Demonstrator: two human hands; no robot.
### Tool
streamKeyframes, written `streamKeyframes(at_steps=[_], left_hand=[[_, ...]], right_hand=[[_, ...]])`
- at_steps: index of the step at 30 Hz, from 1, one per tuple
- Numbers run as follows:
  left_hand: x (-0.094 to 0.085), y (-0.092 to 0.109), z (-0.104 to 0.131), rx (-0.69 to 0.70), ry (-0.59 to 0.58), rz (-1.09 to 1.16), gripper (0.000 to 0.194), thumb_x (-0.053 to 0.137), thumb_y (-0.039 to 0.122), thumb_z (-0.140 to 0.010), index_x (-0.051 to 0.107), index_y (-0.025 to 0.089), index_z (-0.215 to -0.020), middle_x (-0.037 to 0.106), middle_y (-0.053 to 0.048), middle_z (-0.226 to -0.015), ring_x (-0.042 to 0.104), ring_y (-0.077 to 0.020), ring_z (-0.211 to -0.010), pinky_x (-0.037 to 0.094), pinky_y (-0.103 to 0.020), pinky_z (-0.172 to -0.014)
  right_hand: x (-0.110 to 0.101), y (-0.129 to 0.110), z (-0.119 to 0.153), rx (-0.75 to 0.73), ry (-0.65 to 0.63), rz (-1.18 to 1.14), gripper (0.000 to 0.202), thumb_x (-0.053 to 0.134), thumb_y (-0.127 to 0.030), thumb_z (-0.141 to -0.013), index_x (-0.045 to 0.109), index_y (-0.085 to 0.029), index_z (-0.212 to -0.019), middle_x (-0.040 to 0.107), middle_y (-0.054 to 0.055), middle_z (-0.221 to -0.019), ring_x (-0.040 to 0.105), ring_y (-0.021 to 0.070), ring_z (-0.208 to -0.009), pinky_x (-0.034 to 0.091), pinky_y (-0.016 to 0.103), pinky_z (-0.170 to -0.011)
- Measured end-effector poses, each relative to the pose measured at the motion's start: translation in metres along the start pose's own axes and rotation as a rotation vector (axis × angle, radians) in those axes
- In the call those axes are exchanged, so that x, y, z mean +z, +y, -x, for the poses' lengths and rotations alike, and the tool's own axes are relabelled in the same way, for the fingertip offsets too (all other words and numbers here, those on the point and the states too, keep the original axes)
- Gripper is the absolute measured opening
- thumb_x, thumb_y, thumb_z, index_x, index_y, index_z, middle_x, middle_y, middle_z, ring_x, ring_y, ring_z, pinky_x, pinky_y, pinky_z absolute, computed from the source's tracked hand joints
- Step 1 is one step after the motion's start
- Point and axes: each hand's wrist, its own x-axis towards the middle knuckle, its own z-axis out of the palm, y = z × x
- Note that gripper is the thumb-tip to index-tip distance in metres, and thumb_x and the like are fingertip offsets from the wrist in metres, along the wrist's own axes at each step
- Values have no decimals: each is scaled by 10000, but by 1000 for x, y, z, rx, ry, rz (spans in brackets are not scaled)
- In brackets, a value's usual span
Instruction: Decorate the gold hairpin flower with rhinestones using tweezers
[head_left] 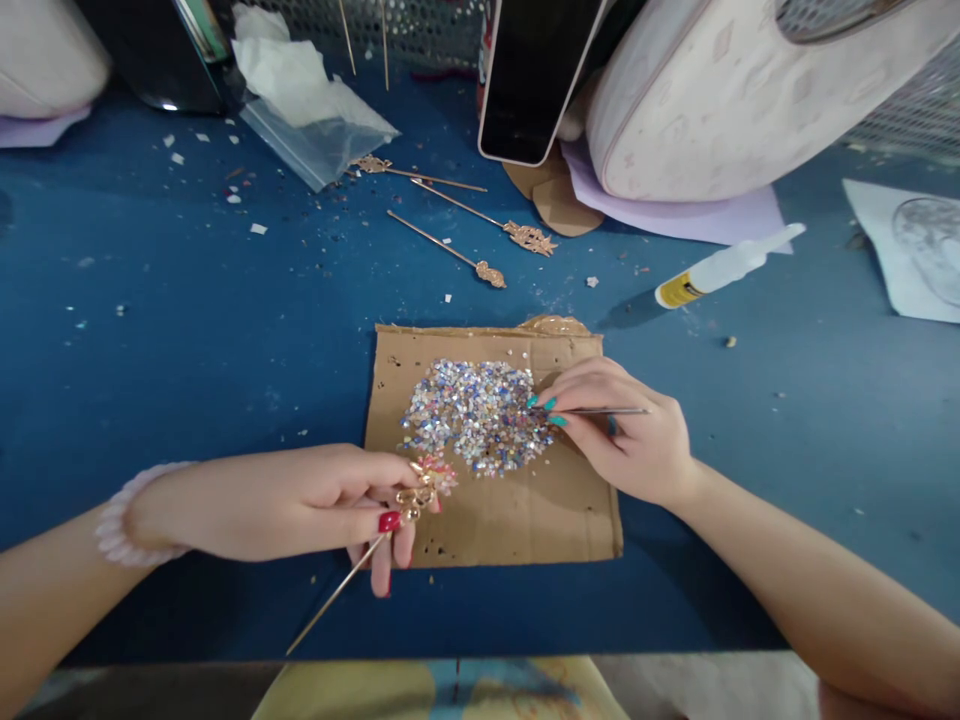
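Note:
My left hand (322, 505) is closed on a gold hairpin (411, 500), gripping its ornate head between thumb and fingers. Pinkish-red stones cluster at the head's tip, and the thin pin runs down toward the table's front edge. A pile of small glittering rhinestones (480, 415), mostly silver, blue and clear, lies on a piece of cardboard (547, 520). At the pile's right side, my right hand (630, 425) pinches slim metal tweezers (607, 411). Their tips are hidden by the fingers and the stones.
Several gold hairpins (491, 274) lie beyond the cardboard. A glue bottle (697, 282) with a yellow label rests at the right. A phone (534, 85), a white bag (720, 100) and a clear plastic bag (307, 140) with tissue are at the back. Small scraps dot the blue table (187, 370).

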Motion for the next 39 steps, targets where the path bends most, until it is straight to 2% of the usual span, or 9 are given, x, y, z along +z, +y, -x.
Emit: streamKeyframes(at_steps=[7, 13, 24, 31, 36, 39], left_hand=[[-1, 0, 1, -11, 17, -3, 253, 623, 388, -1235, 719, 251, -1425, 931, -108, -1272, 949, -270, -960, 698, -356, -896], [-1, 0, 2, 11, 17, 15, 163, 636, 382, -1231, 706, 247, -1292, 915, -97, -1247, 945, -254, -930, 711, -354, -921], [-1, -4, 2, 37, 4, 18, 211, 611, 395, -1262, 698, 245, -1383, 924, -121, -1248, 942, -262, -943, 700, -351, -911], [-1, -4, 1, 24, -14, 33, 254, 602, 476, -1275, 677, 255, -1376, 901, -118, -1273, 936, -255, -949, 691, -332, -900], [0, -4, 3, 8, -10, 25, 208, 614, 441, -1265, 687, 258, -1329, 912, -114, -1260, 935, -262, -956, 689, -340, -905], [-1, -4, 3, 16, -12, 24, 221, 612, 423, -1263, 693, 254, -1381, 914, -118, -1269, 936, -260, -952, 689, -340, -894]], right_hand=[[2, 0, 0, -20, 11, -15, 311, 759, 5, -1053, 844, -269, -1171, 925, 41, -1045, 888, 240, -964, 744, 404, -872], [2, -1, -1, -4, 13, 15, 302, 758, -9, -1054, 847, -269, -1177, 929, 49, -1040, 905, 254, -978, 765, 414, -882], [1, -3, -2, 27, 3, 20, 320, 728, 6, -1058, 840, -269, -1177, 930, 47, -1032, 916, 255, -973, 777, 418, -885], [1, -2, -3, -6, -3, 40, 298, 715, 4, -1081, 817, -261, -1171, 937, 51, -1041, 924, 247, -979, 780, 410, -878], [0, -2, -2, 10, -6, 1, 278, 742, -17, -1084, 841, -270, -1141, 942, 44, -1051, 923, 252, -986, 788, 432, -891], [0, -2, -2, -10, -2, 12, 292, 747, -6, -1078, 835, -276, -1145, 939, 37, -1047, 917, 248, -974, 785, 430, -890]])
